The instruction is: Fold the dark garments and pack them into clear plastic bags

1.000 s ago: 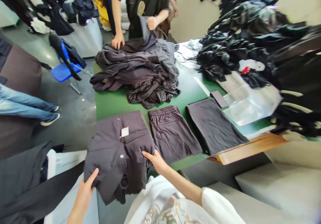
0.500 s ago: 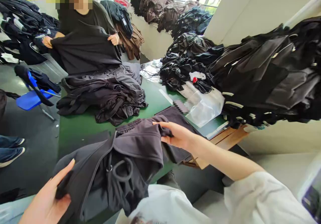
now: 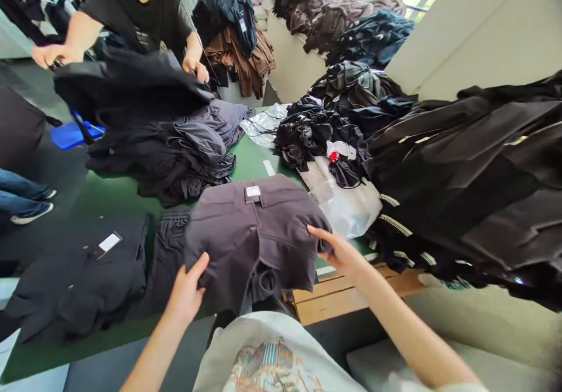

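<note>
A: Status on the hands?

B: I've got both on the folded dark grey garment (image 3: 254, 234), near edge of the green table (image 3: 109, 196), centre of view. Left hand (image 3: 187, 292) has the near-left corner, thumb on top, fingers curled under. Right hand (image 3: 340, 251) pinches the right edge, fingers partly closed round the cloth. Looks lifted a bit off the table, can't tell for sure.

A: What's around it?

B: White tag (image 3: 253, 191) at the collar, far side of the garment. Folded shorts (image 3: 169, 246) just left, partly under it. Further left, another folded dark piece w/ tag (image 3: 83, 275). Clear plastic bags (image 3: 351, 207) just right. Far side, a big heap of dark clothes (image 3: 171, 152); a co-worker's hand (image 3: 195, 67) works a black garment (image 3: 127, 85) there.

A: Step?

B: I'd judge mid-placing a folded piece. Next move prob needs it held flat & square, so the fold doesn't slip, clear of the near edge.
</note>
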Motion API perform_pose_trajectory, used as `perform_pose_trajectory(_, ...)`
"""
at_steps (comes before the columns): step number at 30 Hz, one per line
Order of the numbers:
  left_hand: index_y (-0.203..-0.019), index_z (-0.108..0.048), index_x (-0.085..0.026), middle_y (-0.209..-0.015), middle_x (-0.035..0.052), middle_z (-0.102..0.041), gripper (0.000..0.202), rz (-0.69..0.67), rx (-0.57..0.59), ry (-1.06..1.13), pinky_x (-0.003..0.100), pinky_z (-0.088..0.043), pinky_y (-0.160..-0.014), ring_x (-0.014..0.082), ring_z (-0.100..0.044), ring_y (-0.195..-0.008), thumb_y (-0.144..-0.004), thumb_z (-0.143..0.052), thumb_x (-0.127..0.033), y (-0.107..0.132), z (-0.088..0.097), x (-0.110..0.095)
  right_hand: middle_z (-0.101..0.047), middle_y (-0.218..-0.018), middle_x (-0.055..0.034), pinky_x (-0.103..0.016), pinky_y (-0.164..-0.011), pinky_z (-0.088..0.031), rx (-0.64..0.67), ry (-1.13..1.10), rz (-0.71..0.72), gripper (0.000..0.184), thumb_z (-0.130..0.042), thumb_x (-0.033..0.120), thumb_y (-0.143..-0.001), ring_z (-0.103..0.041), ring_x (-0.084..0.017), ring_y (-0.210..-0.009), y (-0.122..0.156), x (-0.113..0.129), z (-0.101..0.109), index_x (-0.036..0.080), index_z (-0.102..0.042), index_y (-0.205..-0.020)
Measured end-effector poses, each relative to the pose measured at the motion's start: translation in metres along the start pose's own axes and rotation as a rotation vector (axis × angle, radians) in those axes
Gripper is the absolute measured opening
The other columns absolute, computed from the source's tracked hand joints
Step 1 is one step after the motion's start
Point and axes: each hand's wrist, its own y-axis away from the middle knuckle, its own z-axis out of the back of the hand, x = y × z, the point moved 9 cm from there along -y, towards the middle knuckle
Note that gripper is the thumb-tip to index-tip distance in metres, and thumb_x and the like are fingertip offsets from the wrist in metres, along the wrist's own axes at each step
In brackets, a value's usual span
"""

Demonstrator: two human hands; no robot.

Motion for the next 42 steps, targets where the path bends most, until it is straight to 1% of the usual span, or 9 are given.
perform_pose_trajectory(3,-0.095,-0.064,-0.021,-0.104,0.0086,-0.069,0.022,0.208,0.089,0.081,0.037,-0.053,-0.08,0.0253,-0.065,-0.099,-0.074,-0.067,-0.028,-0.022,-0.042,0.129,-0.072,-0.088,-0.0025,-0.024,-0.053,-0.055,-0.079,0.057,-0.123,0.026,-0.072,0.023,-0.067,-0.067,-0.017,-0.074,-0.053,-0.1,0.07,0.021,-0.065,-0.092)
perform_pose_trajectory(5,-0.1,-0.062,-0.019,-0.113,0.0118,-0.066,0.027,0.32,0.042,0.075,0.039,-0.05,-0.085,0.0254,-0.062,-0.106,-0.075,-0.067,-0.026,-0.042,-0.051,0.199,-0.071,-0.082,-0.0027,-0.025,-0.055,-0.055,-0.158,0.06,-0.226,0.023,-0.072,0.019,-0.065,-0.067,-0.016,-0.072,-0.085,-0.161,0.104,0.02,-0.063,-0.086)
perform_pose_trajectory(8,-0.108,-0.059,-0.021,-0.119,0.0115,-0.063,0.039,0.343,0.071,0.115,0.038,-0.05,-0.084,0.025,-0.061,-0.108,-0.071,-0.071,-0.028,-0.064,-0.054,0.248,-0.07,-0.076,-0.0029,-0.025,-0.058,-0.055,-0.159,0.056,-0.259,0.021,-0.07,0.019,-0.066,-0.066,-0.015,-0.068,-0.113,-0.213,0.126,0.018,-0.061,-0.084)
perform_pose_trajectory(12,-0.102,-0.064,-0.021,-0.11,0.0099,-0.067,0.037,0.294,0.25,0.159,0.038,-0.052,-0.081,0.0238,-0.064,-0.097,-0.07,-0.072,-0.037,-0.064,-0.059,0.241,-0.069,-0.079,0.0001,-0.024,-0.058,-0.054,-0.137,0.065,-0.21,0.023,-0.068,0.024,-0.069,-0.064,-0.013,-0.07,-0.125,-0.229,0.137,0.022,-0.059,-0.089)
perform_pose_trajectory(17,-0.092,-0.065,-0.019,-0.1,0.0126,-0.068,0.03,0.319,0.057,0.108,0.043,-0.048,-0.086,0.024,-0.064,-0.092,-0.067,-0.076,-0.031,-0.06,-0.047,0.234,-0.068,-0.086,-0.0006,-0.027,-0.059,-0.055,-0.097,0.081,-0.184,0.027,-0.069,0.027,-0.068,-0.062,-0.014,-0.072,-0.126,-0.232,0.14,0.022,-0.058,-0.092)
perform_pose_trajectory(22,-0.091,-0.06,-0.019,-0.092,0.0074,-0.068,0.026,0.229,0.001,0.201,0.038,-0.048,-0.086,0.0172,-0.064,-0.083,-0.07,-0.074,-0.024,-0.029,-0.049,0.247,-0.063,-0.09,0.002,-0.02,-0.064,-0.053,-0.226,0.007,0.008,0.028,-0.064,0.041,-0.074,-0.06,-0.009,-0.075,-0.08,-0.246,0.144,0.025,-0.052,-0.092)
perform_pose_trajectory(28,-0.079,-0.052,-0.017,-0.07,0.0008,-0.058,0.018,0.2,-0.02,0.362,0.029,-0.052,-0.081,0.0102,-0.06,-0.066,-0.078,-0.067,-0.028,0.003,-0.053,0.265,-0.062,-0.091,-0.0005,-0.018,-0.068,-0.051,-0.134,0.021,-0.127,0.03,-0.075,0.032,-0.061,-0.058,-0.012,-0.087,-0.037,-0.291,0.116,0.021,-0.057,-0.082)
perform_pose_trajectory(35,-0.081,-0.055,-0.018,-0.075,0.003,-0.06,0.018,0.292,0.129,0.654,0.033,-0.054,-0.073,0.0135,-0.06,-0.066,-0.084,-0.057,-0.035,0.005,-0.084,0.224,-0.064,-0.081,0.0013,-0.037,-0.076,-0.055,-0.079,-0.186,-0.214,0.009,-0.054,0.028,-0.077,-0.062,-0.015,-0.079,-0.047,-0.25,0.094,0.024,-0.052,-0.085)
perform_pose_trajectory(42,-0.085,-0.058,-0.016,-0.075,0.0053,-0.062,0.026,0.324,0.196,0.72,0.032,-0.051,-0.075,0.016,-0.06,-0.07,-0.081,-0.059,-0.041,0.004,-0.112,0.204,-0.065,-0.082,-0.0032,-0.028,-0.071,-0.055,-0.095,-0.447,-0.284,0.013,-0.04,0.02,-0.084,-0.063,-0.014,-0.081,-0.056,-0.199,0.063,0.02,-0.052,-0.082)
